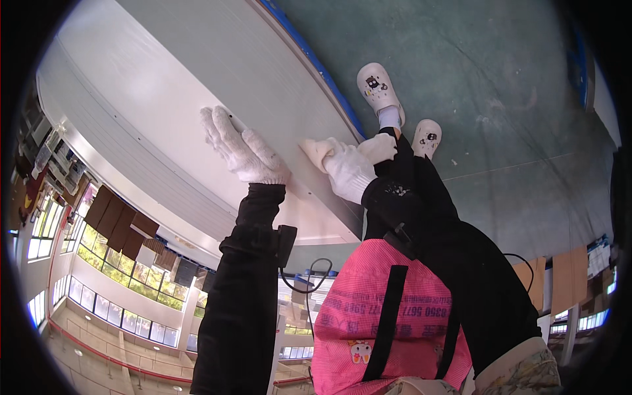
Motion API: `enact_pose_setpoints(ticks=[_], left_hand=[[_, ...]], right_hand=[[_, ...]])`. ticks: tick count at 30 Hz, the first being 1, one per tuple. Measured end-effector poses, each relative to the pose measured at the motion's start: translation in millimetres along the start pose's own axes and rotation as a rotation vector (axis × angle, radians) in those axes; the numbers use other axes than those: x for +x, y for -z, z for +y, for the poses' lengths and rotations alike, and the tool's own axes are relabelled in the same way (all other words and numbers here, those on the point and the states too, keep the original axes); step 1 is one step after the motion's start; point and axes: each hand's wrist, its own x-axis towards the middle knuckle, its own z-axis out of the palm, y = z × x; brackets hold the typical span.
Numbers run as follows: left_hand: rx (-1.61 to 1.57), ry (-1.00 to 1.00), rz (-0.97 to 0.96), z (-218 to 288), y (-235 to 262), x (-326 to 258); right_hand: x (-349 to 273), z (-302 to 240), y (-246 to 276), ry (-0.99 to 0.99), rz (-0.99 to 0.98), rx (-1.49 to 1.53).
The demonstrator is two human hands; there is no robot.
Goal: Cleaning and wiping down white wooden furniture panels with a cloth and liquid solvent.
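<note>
The left hand (240, 148), in a white knit glove, lies flat on the pale panel (151, 99), its fingers close together and stretched out. The right hand (349, 172), gloved alike, is clamped on a cream-coloured cloth (318, 151) beside the panel's near edge (part of the cloth sticks out from the grip on the panel side). The two hands are apart, with the left one farther in on the panel. That large panel spans the upper left of the view, a blue strip (316, 62) running along its far side. Beyond it is the green floor (513, 99), where two white clogs (380, 89) show. A pink woven bag (355, 296) with black straps (388, 316) hangs in front of the body, a thin black cable (308, 290) beside it
</note>
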Motion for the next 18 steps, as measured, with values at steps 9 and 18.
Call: enact_pose_setpoints(ticks=[9, 18], left_hand=[[-0.028, -0.042, 0.037, -9.6, 2.8, -0.3], [0.081, -0.108, 0.047, -3.8, 4.9, 1.6]], right_hand=[[-3.3, -6.4, -2.4, 0.060, -0.057, 0.040], [-10.1, -12.5, -7.7, -0.030, -0.049, 0.081]])
